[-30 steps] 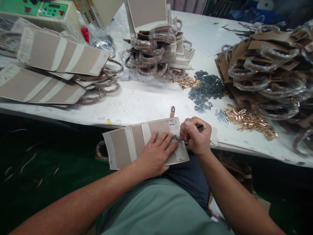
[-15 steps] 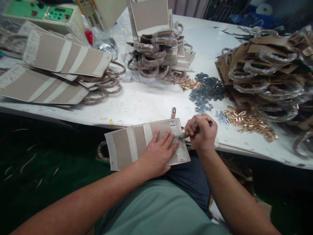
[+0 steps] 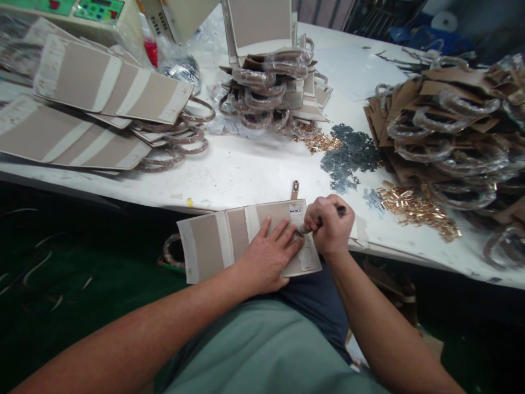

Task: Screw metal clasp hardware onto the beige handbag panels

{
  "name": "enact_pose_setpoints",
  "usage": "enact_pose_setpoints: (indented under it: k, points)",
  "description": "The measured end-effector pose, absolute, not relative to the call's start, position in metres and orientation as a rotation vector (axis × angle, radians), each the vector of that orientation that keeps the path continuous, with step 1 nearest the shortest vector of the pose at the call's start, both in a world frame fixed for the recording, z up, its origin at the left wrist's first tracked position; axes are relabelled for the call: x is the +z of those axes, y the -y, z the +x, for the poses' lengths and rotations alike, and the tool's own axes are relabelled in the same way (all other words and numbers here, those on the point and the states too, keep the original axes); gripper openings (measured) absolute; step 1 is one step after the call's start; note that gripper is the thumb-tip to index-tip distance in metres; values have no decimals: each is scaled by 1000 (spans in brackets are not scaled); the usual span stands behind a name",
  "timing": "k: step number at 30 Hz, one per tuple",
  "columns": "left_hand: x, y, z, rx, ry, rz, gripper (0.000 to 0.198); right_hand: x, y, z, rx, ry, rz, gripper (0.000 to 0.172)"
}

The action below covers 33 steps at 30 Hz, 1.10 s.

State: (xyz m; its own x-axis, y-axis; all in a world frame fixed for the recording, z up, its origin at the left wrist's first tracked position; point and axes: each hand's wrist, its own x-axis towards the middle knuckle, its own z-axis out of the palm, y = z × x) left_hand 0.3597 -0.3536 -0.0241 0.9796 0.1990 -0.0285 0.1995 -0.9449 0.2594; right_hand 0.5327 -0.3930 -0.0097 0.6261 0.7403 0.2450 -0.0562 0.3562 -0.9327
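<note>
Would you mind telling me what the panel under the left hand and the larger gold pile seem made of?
Panel: perhaps lined board, matt beige, judging by its stiff, straight edges; uncertain. Larger gold pile: probably metal, polished or plated, given its bright glints.

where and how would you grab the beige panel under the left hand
Probably pinch the beige panel at its far left corner, coming from the left, thumb on top, fingers underneath. It is a thin sheet and that corner is uncovered; the left hand and the tool in the right hand occupy its right half. Avoid the brown loop by the left edge.
</note>
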Motion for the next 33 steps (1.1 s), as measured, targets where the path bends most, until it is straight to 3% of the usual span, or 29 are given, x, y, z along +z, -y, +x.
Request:
enact_pose_setpoints:
  k: [4,9,18,23,28,33]
  points:
    - [-27,356,357,41,-343,2847,92,-8,394,523,496,1084,-1364,42]
    - [-32,359,354,91,-373,2824,93,3,388,528,618,963,-1262,47]
    - [-38,358,355,161,-331,2745,100,12,388,508,453,1567,-1341,38]
    - [-36,359,350,139,-377,2778,91,13,391,523,503,1293,-1354,40]
    - [-35,359,347,135,-351,2802,90,24,391,526,543,1004,-1059,43]
    - [-32,358,350,97,-363,2807,85,11,397,521,580,1027,-1228,47]
